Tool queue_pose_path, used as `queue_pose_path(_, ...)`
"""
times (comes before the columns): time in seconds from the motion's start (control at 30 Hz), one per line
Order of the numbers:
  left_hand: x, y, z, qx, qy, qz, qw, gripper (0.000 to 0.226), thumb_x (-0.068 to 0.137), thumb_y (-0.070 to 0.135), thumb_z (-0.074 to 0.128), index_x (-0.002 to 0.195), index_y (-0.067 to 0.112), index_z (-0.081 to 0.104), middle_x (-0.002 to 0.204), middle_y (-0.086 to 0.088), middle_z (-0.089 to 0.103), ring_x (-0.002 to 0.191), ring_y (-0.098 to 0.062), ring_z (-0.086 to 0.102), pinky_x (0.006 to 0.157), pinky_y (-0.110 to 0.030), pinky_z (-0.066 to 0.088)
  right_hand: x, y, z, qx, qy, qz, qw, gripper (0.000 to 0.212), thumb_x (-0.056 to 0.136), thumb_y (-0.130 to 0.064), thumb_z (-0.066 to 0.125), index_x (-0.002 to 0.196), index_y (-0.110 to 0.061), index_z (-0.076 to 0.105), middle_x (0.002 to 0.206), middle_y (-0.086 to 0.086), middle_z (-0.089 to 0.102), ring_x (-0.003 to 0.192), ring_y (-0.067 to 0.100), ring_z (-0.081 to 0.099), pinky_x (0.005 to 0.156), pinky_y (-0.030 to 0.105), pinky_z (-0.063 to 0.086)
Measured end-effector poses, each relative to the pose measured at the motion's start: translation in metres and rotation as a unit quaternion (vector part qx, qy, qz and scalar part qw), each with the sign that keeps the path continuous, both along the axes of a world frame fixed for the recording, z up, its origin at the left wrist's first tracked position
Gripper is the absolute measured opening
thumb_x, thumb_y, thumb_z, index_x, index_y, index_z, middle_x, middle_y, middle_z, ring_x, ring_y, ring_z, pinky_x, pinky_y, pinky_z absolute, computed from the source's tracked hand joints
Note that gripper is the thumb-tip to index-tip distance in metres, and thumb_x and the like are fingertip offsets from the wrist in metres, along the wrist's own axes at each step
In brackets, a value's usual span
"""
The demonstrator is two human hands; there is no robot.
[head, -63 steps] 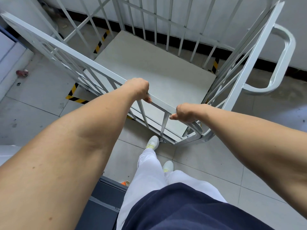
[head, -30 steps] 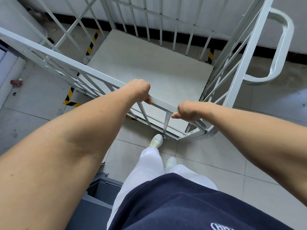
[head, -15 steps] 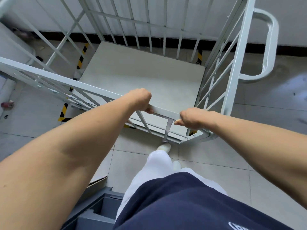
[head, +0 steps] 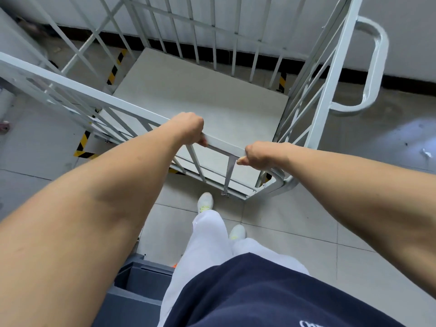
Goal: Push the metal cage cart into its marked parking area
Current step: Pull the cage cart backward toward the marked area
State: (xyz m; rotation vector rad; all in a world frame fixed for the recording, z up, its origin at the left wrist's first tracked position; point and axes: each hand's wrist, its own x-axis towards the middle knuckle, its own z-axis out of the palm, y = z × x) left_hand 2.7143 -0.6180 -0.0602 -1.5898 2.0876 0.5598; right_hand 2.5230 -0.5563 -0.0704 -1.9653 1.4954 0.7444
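Beyond the left hand (head: pixel 188 128) and right hand (head: pixel 258 155), both gripping its top rail, the cart (head: pixel 200 95) is squaring up closer inside the striped tape (head: pixel 83 143), nearly parked.

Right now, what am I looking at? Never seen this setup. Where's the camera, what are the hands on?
There is no machine here: a person wears one wide-angle camera on the head, looking forward and down, so you see their own arms, trousers and shoes. The left hand and the right hand both grip the top rail of a pale metal cage cart. The cart's flat floor carries nothing. On the tiled ground around it run yellow-and-black stripes, marking the parking area by the wall. A looped side handle sticks out on the right, untouched. A dark grey bin sits near the person's left leg.
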Motion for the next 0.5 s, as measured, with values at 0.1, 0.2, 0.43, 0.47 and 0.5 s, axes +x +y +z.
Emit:
queue_pose_path(0.1,-0.0005,0.0012,-0.0006,-0.001,0.01,0.015,1.0,0.048,0.085,0.047,0.066,0.103,0.002,0.069,0.087,-0.012,0.057,0.081,-0.03,0.05,0.07,-0.031,0.043,-0.0013,-0.0024,-0.0021,-0.007,0.008,0.008,1.0,0.047,0.1,-0.049,0.034,0.092,-0.007,0.054,0.098,0.014,0.057,0.085,0.029,0.048,0.083,0.033,0.044)
queue_pose_path(0.2,-0.0013,0.0009,0.0002,0.002,0.017,0.024,1.0,0.048,0.084,0.046,0.067,0.1,0.001,0.069,0.085,-0.012,0.056,0.08,-0.03,0.05,0.068,-0.031,0.042,-0.001,-0.0037,-0.005,-0.008,0.012,0.003,1.0,0.053,0.099,-0.05,0.034,0.068,-0.008,0.042,0.087,0.01,0.05,0.083,0.029,0.049,0.081,0.034,0.044)
queue_pose_path(0.43,-0.0045,-0.0029,0.0015,0.01,0.009,0.027,1.0,0.047,0.083,0.046,0.069,0.098,0.002,0.069,0.086,-0.011,0.056,0.081,-0.03,0.051,0.068,-0.029,0.041,-0.0026,-0.0058,-0.0067,0.006,0.003,-0.003,1.0,0.054,0.099,-0.05,0.035,0.06,-0.013,0.036,0.083,0.009,0.048,0.082,0.03,0.048,0.076,0.031,0.039)
queue_pose_path(0.47,-0.0045,-0.0031,0.0015,0.011,0.007,0.027,1.0,0.046,0.083,0.046,0.069,0.099,0.002,0.069,0.086,-0.011,0.056,0.082,-0.03,0.051,0.068,-0.029,0.041,-0.0028,-0.0058,-0.0067,0.006,0.003,-0.002,1.0,0.054,0.1,-0.049,0.035,0.06,-0.013,0.036,0.084,0.009,0.049,0.082,0.029,0.047,0.077,0.031,0.039)
queue_pose_path(0.5,-0.0046,-0.0031,0.0016,0.012,0.006,0.027,1.0,0.046,0.083,0.046,0.069,0.099,0.003,0.069,0.086,-0.011,0.056,0.082,-0.03,0.051,0.068,-0.03,0.041,-0.0032,-0.0059,-0.0066,0.007,0.002,0.0,1.0,0.054,0.1,-0.049,0.035,0.06,-0.013,0.036,0.085,0.009,0.049,0.082,0.029,0.047,0.077,0.031,0.039)
